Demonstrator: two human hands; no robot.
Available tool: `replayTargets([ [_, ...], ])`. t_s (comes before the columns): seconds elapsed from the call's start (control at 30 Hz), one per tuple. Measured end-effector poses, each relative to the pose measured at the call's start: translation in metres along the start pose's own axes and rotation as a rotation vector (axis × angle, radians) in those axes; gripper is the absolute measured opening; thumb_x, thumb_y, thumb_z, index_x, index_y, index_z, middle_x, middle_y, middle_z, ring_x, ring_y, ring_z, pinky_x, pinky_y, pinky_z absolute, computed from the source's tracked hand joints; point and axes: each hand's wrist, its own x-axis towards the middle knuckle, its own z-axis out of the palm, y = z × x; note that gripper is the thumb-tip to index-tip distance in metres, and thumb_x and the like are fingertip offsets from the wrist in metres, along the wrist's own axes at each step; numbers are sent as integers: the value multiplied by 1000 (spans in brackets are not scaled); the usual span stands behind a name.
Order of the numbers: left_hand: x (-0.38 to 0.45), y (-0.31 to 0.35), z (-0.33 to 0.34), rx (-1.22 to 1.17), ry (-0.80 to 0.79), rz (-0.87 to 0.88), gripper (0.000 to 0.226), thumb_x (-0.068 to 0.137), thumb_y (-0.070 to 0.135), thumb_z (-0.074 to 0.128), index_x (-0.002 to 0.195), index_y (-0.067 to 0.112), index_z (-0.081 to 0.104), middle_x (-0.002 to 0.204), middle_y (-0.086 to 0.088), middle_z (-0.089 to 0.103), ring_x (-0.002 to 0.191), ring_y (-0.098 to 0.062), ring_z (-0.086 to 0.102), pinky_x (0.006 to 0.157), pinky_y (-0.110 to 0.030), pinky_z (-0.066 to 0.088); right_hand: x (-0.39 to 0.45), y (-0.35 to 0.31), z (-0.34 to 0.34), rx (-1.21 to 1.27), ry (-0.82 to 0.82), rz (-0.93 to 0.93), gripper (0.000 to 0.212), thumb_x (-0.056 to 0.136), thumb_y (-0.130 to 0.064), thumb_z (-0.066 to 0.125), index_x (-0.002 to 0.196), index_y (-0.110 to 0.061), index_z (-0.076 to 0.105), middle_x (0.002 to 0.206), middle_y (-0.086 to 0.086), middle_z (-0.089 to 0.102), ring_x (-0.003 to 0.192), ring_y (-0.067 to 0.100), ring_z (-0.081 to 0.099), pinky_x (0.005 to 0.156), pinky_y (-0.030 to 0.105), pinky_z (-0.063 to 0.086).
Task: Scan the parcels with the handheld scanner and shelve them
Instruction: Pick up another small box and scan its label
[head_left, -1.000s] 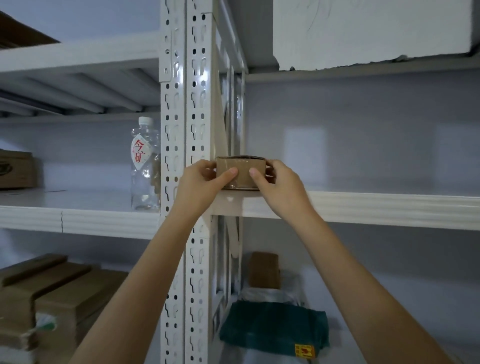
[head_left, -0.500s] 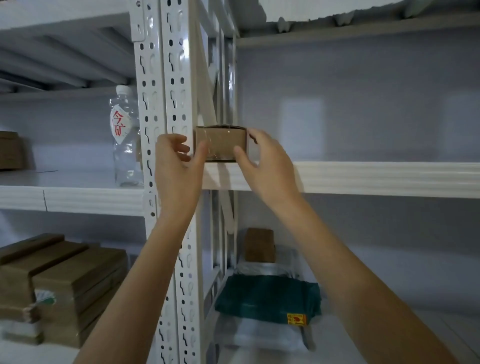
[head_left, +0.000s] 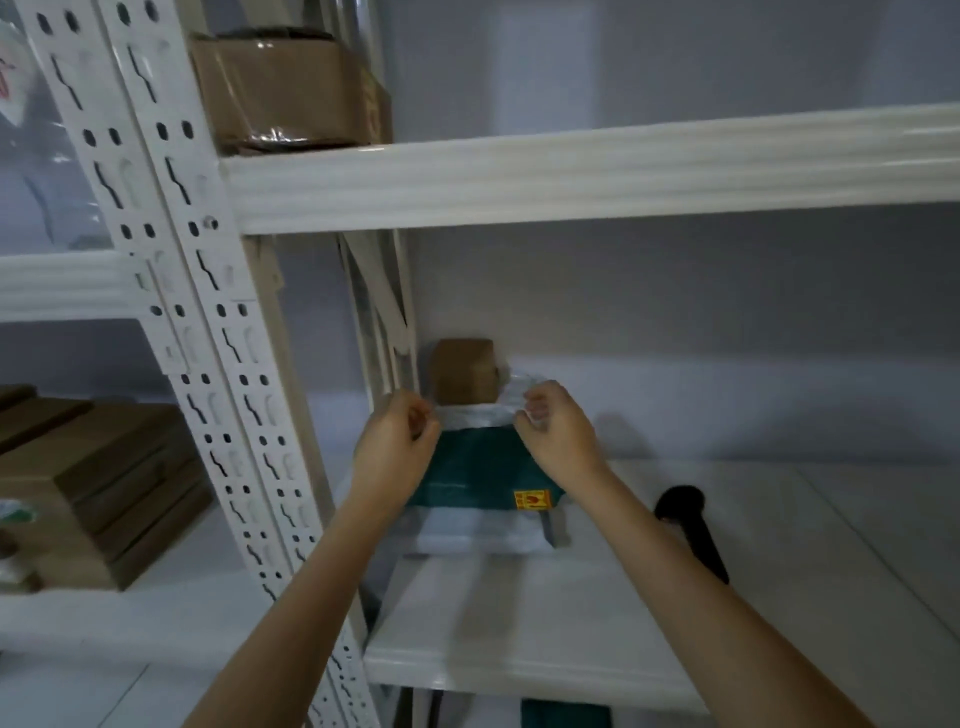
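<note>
We pinch the soft white poly parcel (head_left: 470, 415) at its far edge with left hand (head_left: 397, 441) and right hand (head_left: 556, 434); between them it looks limp and slippery, sagging over the green parcel (head_left: 478, 475) below.

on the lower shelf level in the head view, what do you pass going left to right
stack of brown boxes → perforated white upright → left hand → right hand → black handheld scanner
</note>
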Motion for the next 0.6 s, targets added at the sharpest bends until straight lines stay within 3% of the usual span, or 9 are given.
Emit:
replayTargets([
  [0.2, 15, -10, 44, 8, -97, -125, 16, 89, 15, 56, 104, 8, 56, 96, -11, 60, 90, -30, 60, 77, -35, 48, 18, 42, 20, -23, -201, 199, 16, 89, -23, 54, 95, -8, 52, 93, 17, 63, 90, 32, 59, 80, 38, 47],
  [0.33, 45, -29, 68, 42, -160, -182, 33, 91, 22, 55, 119, 5, 50, 115, -20, 58, 101, -37, 59, 82, -38, 47, 42, 50, 35, 48, -223, 207, 29, 92, -19, 53, 110, 4, 55, 111, 24, 63, 99, 33, 58, 84, 37, 45],
  [0.47, 84, -40, 87, 43, -229, -276, 48, 94, 27, 50, 135, 7, 37, 135, -21, 44, 118, -38, 50, 95, -41, 42, 80, 55, 58, 101, -258, 248, 40, 94, -18, 51, 129, 2, 47, 133, 20, 52, 120, 32, 51, 93, 29, 40],
  [0.6, 119, -47, 102, -97, -235, -271, 54, 94, 21, 50, 142, 4, 33, 135, -15, 45, 122, -32, 48, 96, -34, 41, 115, 54, 79, 143, -260, 290, 39, 94, -11, 49, 129, 6, 46, 134, 23, 51, 122, 33, 49, 95, 31, 40],
])
